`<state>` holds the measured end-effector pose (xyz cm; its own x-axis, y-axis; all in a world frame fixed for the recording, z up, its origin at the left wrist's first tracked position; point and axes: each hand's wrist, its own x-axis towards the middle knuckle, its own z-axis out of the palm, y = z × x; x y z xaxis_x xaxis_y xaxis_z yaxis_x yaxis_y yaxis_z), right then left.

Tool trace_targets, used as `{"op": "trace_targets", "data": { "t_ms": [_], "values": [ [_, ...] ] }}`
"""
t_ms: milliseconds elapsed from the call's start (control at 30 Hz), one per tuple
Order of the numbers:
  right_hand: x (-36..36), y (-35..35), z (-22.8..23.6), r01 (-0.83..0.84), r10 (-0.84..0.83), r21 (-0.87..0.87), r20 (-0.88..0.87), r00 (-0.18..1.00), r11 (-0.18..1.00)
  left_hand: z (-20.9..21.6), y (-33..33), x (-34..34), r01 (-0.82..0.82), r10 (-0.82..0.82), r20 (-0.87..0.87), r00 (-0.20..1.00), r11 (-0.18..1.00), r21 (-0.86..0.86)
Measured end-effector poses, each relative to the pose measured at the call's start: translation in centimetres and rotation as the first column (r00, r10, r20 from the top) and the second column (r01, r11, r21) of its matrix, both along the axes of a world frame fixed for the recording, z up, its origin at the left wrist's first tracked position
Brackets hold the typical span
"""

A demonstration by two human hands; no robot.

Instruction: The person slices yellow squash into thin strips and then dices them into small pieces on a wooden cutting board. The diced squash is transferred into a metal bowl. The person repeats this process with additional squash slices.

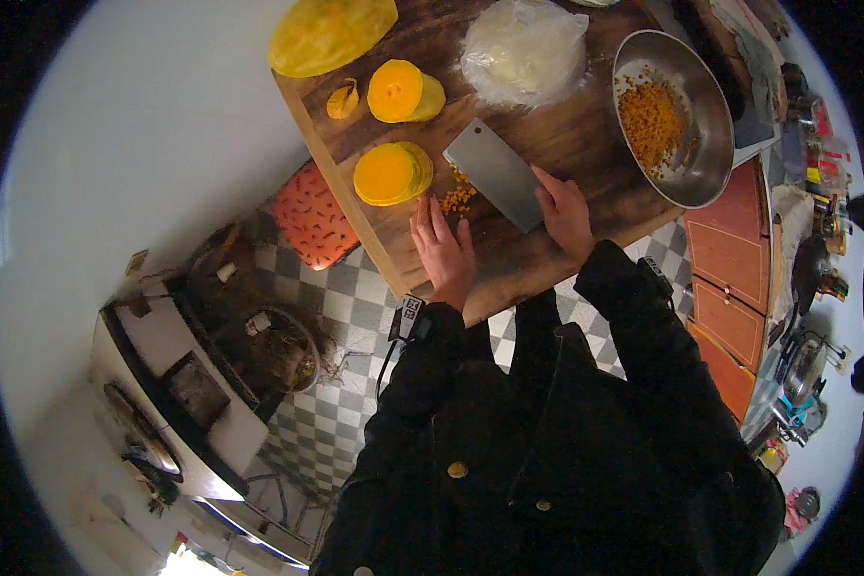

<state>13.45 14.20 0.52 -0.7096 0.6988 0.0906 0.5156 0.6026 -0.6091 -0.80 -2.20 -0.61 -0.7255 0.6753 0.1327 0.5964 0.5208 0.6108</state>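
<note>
Head view, left hand: (pixel 444 254) palm down, fingers loosely extended; fingertips at the near edge of the slice stack, touching or just beside, can't tell; no object visible in its hold.
Right hand: (pixel 566 219) fingers curled around the near end of the cleaver; handle hidden.
Cleaver: (pixel 497 178) wide metal blade lying slanted over the board, between the hands.
Slice stack: (pixel 386 175) round orange slices, yellow rind, beyond left hand.
Diced bits: (pixel 458 199) small orange pile between stack and blade.
Squash chunk: (pixel 408 93) cut face showing, beyond stack; small yellow-orange piece (pixel 343 100) to its left.
Large yellow squash: (pixel 331 36) far left corner.
Clear plastic bag: (pixel 525 53) pale contents, far side.
Metal bowl: (pixel 708 144) right side, holding orange bits (pixel 651 120).
Wooden board: (pixel 509 280) under everything.
</note>
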Motion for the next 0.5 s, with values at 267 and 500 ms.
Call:
{"op": "trace_targets", "data": {
  "t_ms": [267,500],
  "values": [
    [0.3,-3.8,1.2,0.033,-0.020,-0.120,0.109,0.994,0.992,-1.1,0.9,0.5,-0.048,0.052,-0.062,0.997,0.997,0.064],
    [-0.8,-8.4,1.3,0.029,-0.018,-0.065,0.171,0.985,0.997,-0.4,2.3,1.7,-0.163,0.160,0.039,0.986,0.982,0.091]
  ]
}}
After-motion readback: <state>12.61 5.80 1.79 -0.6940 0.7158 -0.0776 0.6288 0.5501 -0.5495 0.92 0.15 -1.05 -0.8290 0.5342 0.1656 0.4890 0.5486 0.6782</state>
